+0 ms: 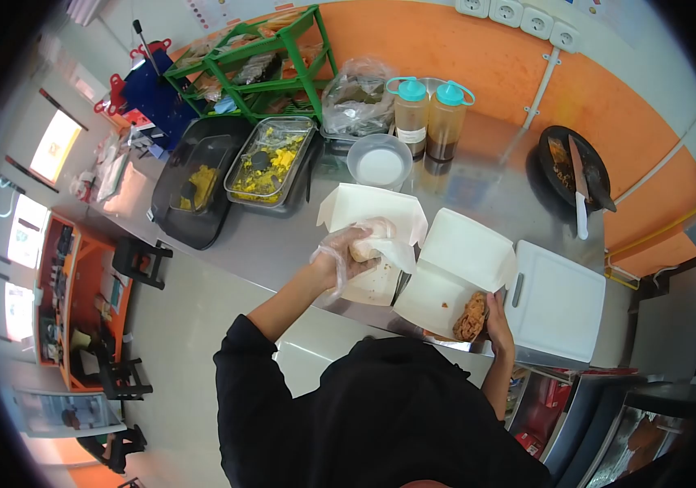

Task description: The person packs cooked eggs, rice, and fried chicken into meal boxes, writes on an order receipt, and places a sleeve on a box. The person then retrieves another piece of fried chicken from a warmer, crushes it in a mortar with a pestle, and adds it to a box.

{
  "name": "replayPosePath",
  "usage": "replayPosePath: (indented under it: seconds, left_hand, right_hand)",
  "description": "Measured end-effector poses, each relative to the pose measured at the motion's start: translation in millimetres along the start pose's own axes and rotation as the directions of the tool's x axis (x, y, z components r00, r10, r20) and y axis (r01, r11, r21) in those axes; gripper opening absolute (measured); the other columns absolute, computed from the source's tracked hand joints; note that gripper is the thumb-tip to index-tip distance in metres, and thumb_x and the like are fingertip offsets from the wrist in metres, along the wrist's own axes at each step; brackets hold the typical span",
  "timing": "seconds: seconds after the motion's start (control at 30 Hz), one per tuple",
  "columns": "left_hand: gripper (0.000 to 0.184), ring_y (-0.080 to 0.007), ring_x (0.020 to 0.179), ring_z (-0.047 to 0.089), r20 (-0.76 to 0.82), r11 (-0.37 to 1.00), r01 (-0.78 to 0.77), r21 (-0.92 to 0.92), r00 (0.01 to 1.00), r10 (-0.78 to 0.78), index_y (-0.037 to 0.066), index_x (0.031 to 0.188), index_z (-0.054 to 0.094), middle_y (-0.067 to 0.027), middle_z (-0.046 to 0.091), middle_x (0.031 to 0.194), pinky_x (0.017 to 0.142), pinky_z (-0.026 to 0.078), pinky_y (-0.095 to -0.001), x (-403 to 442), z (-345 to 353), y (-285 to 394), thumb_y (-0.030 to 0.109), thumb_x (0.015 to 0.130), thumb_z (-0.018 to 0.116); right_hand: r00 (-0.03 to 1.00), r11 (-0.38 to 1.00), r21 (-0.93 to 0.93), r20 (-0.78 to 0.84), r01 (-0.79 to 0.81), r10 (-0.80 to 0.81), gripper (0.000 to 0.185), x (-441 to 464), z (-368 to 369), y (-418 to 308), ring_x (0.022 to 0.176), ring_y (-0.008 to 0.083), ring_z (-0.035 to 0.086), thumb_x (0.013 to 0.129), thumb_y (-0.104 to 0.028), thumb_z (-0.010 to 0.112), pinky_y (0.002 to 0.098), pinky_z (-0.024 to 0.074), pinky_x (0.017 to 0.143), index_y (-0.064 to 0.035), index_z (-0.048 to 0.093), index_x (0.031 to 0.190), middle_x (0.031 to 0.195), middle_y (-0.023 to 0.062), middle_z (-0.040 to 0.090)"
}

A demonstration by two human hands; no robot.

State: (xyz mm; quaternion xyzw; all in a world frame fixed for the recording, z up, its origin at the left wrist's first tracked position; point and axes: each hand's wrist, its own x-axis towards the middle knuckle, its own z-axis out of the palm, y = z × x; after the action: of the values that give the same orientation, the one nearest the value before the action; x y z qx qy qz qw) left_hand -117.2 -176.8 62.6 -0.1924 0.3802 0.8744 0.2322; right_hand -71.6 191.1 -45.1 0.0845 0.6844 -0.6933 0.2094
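Observation:
My left hand (346,254) wears a clear plastic glove and is closed round a pale bundle in white wrapping (385,244). What the wrapping holds is hidden. Below it, an open paper food box (372,291) has a few crumbs inside. A second open food box (471,244) stands just to the right, with a piece of fried chicken (470,317) in its lower right corner. At that corner, my bare right hand (498,325) grips the side of this box.
A white cutting board (563,301) lies at the right. Behind the boxes are a plastic tub (379,163) and two sauce bottles (448,122). Trays of yellow food (267,167) stand at the left. A knife (580,187) rests across a black mortar (555,154).

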Motion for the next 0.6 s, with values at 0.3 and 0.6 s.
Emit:
replayPosePath:
  seconds: [0.3,0.6]
  left_hand:
    - [0.07,-0.0254,0.112,0.05,0.356,0.451,-0.575,0.683,0.801,0.482,0.014,0.118,0.038,-0.0099,0.049,0.118,0.097,0.045,-0.037,21.2,13.9,-42.6,0.014,0.065,0.084]
    - [0.059,-0.037,0.101,0.058,0.732,-0.422,-0.691,0.586,0.675,-0.088,0.015,0.112,0.05,-0.0158,0.045,0.119,0.083,0.05,-0.0451,41.9,56.3,-99.8,0.019,0.061,0.079]
  right_hand:
    - [0.989,0.986,-0.158,-0.149,-0.048,0.025,0.064,-18.8,15.5,-26.9,0.14,0.0272,0.024,0.1,-0.042,0.036,0.0323,0.018,0.113,-0.0006,0.023,0.146,0.15,0.0161,0.029]
    - [0.985,0.991,-0.063,-0.137,-0.115,0.106,0.075,-27.0,25.0,-49.7,0.141,0.0282,0.022,0.098,-0.048,0.039,0.0322,0.0171,0.114,0.0066,0.02,0.145,0.151,0.0216,0.025]
